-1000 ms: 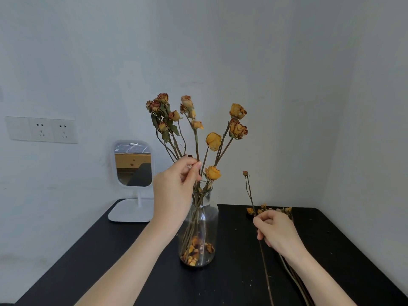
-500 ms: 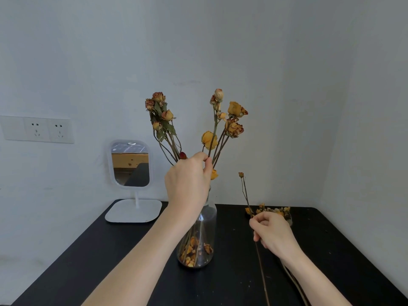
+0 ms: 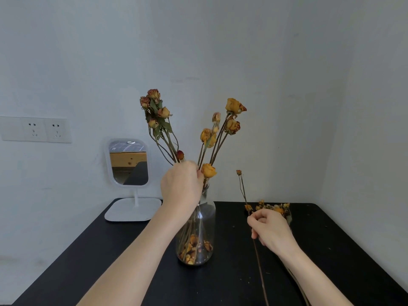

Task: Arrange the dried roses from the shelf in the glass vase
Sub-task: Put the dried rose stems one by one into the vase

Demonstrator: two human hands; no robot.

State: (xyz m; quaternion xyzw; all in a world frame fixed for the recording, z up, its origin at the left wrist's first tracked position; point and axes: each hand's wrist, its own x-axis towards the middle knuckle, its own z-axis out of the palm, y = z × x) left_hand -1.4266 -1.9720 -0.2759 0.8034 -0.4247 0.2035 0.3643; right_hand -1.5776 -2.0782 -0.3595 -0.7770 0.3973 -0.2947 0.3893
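Black worktop (image 3: 231, 281) is carrying three items. Glass vase (image 3: 206, 219) is standing upright near the middle. Mirror (image 3: 132, 209) on a flat white base is sitting at the back left corner. Loose dried roses (image 3: 274, 208) are lying towards the back right. Small crumbs (image 3: 326, 226) are dotting the right side.

Yellow-orange dried roses (image 3: 208, 138) — clear glass vase (image 3: 206, 219) — black table (image 3: 220, 281), white mirror (image 3: 129, 162).

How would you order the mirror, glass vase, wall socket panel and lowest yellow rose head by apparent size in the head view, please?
1. The mirror and glass vase: too alike to rank; the vase is nearer and partly hidden by the left hand.
2. The wall socket panel.
3. The lowest yellow rose head.
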